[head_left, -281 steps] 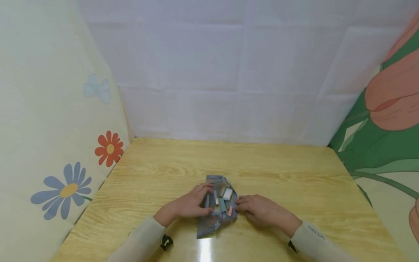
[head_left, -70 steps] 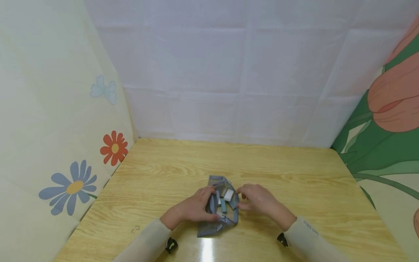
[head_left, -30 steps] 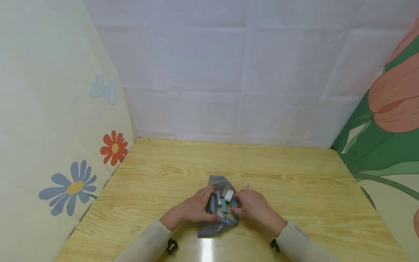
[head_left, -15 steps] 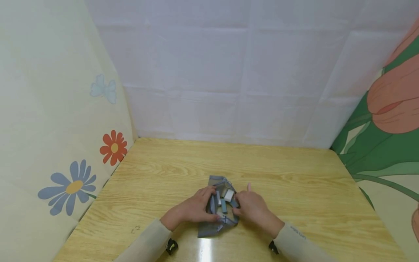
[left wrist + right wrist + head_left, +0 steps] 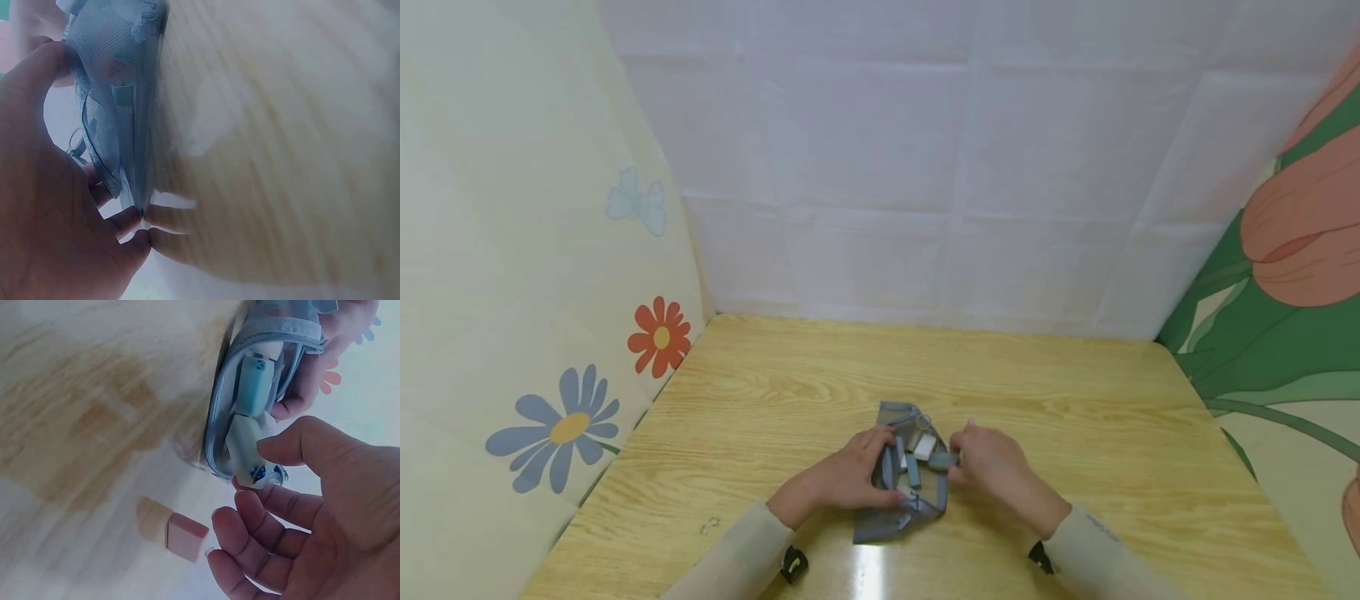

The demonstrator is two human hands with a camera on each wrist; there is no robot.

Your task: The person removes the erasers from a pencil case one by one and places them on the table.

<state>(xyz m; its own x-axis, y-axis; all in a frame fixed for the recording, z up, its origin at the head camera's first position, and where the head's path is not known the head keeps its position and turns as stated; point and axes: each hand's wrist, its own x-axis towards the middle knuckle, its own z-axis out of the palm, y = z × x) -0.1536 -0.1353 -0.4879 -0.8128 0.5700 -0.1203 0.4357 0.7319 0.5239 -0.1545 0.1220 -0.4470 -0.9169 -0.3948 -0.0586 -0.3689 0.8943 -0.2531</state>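
A grey-blue mesh zip pouch (image 5: 880,527) lies unzipped on the table. My left hand (image 5: 847,475) holds its left side, thumb and fingers spread along the opening edge. Between the thumb and index finger of my right hand (image 5: 996,462) is a pale blue-green block (image 5: 245,447) with a small dark-blue mark, sticking out of the pouch's right side. Inside lie a white block (image 5: 925,447), a teal block (image 5: 913,472) and other small pieces. A pink block (image 5: 187,537) rests on the table beside my right fingers, mostly hidden by the hand in the head view.
The wood-grain table (image 5: 805,367) meets a white cloth (image 5: 850,167) at the back. Flower-printed cloths hang at the left (image 5: 512,250) and right (image 5: 1300,333). A key-ring-like loop (image 5: 923,422) is at the pouch's far end.
The pink block, in the pouch at first, is now on the table to its right. My right hand has moved right, pulling the blue-green block partly out. The left hand stays put lately.
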